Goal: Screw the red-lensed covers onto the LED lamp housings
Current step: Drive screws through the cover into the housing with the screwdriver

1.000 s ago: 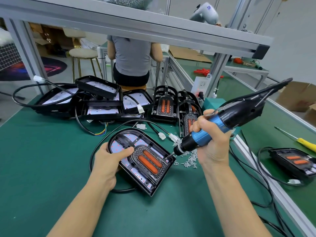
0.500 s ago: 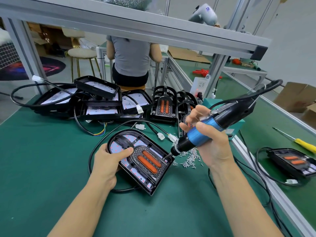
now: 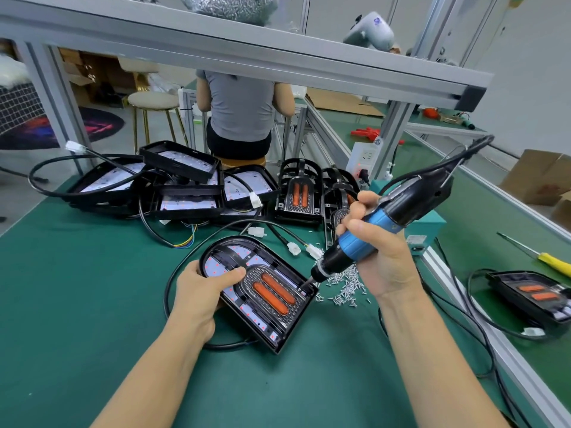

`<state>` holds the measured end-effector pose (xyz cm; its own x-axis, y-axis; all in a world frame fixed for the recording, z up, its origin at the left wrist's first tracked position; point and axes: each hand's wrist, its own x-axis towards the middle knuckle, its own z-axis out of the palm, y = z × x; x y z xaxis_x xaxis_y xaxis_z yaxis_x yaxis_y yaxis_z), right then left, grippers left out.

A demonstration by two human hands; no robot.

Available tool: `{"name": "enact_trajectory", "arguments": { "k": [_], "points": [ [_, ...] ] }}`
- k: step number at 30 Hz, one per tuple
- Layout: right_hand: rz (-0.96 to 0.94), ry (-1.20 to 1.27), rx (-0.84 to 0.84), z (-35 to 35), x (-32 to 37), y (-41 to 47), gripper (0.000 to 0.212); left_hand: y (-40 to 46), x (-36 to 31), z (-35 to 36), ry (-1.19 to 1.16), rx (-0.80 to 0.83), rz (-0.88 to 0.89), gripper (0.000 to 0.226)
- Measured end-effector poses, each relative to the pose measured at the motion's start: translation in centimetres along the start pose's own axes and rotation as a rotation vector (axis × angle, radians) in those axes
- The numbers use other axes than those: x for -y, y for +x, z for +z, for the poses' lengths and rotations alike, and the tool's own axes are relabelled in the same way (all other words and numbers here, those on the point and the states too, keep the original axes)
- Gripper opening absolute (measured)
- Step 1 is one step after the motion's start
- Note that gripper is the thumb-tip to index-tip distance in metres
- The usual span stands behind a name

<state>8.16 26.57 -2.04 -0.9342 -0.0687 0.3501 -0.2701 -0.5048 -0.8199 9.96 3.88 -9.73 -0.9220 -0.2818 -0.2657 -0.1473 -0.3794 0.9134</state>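
Note:
A black D-shaped LED lamp housing [image 3: 279,333] lies on the green mat in front of me, with a cover carrying two red lenses [image 3: 273,293] set into it. My left hand [image 3: 200,291] grips the housing's left rim, thumb lying over the white LED board. My right hand [image 3: 375,261] holds a blue and black electric screwdriver [image 3: 386,217]. Its bit touches the cover's far right corner. A heap of small silver screws [image 3: 346,287] lies just right of the housing.
Open housings with white LED boards [image 3: 182,183] and black cables are piled at the back left. Covers with red lenses [image 3: 298,193] stand behind the work. A finished lamp [image 3: 534,296] and a yellow screwdriver [image 3: 553,262] lie at the right. A person sits beyond the bench.
The screwdriver has swung down and left, so its bit now sits on the cover's right corner. My left hand has stayed on the housing.

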Motion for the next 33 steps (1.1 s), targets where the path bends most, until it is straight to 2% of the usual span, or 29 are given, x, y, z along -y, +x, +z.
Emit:
{"name": "enact_trajectory", "arguments": {
  "k": [6,11,14,17,21,24,28,30,31,33],
  "points": [
    [-0.027,-0.073,-0.014,0.5,0.1,-0.2,0.032,0.2,0.0,0.0,0.005,-0.010,-0.004,0.037],
    [-0.047,-0.156,0.064,1.2,0.1,-0.3,0.025,0.4,-0.1,0.2,0.029,-0.026,-0.008,0.040],
    [-0.038,-0.144,0.066,1.1,0.1,-0.1,0.030,0.4,0.1,0.0,0.012,-0.037,-0.035,0.036],
    [-0.059,-0.073,-0.027,0.8,-0.1,-0.1,0.028,0.4,0.6,-0.4,-0.024,-0.057,-0.062,0.030],
    [-0.131,0.054,-0.234,0.7,0.1,0.1,0.025,0.3,0.8,-1.1,-0.024,-0.071,-0.063,0.026],
    [-0.128,0.164,-0.369,0.1,1.1,0.3,0.025,0.6,0.3,-1.7,0.179,-0.072,-0.068,0.030],
    [-0.076,0.168,-0.395,-1.0,3.0,0.3,0.031,0.5,-1.3,-2.1,0.726,-0.127,0.000,0.072],
    [-0.064,0.129,-0.398,-1.2,3.7,0.2,0.030,-0.4,-2.0,-1.5,1.053,-0.190,0.142,0.077],
    [-0.060,0.112,-0.406,-1.3,3.9,0.1,0.028,-0.9,-2.4,-1.0,1.151,-0.219,0.267,0.072],
    [-0.040,0.131,-0.405,-1.5,4.2,-0.1,0.020,-2.0,-3.0,0.6,1.132,-0.189,0.543,0.056]
  ]
}}
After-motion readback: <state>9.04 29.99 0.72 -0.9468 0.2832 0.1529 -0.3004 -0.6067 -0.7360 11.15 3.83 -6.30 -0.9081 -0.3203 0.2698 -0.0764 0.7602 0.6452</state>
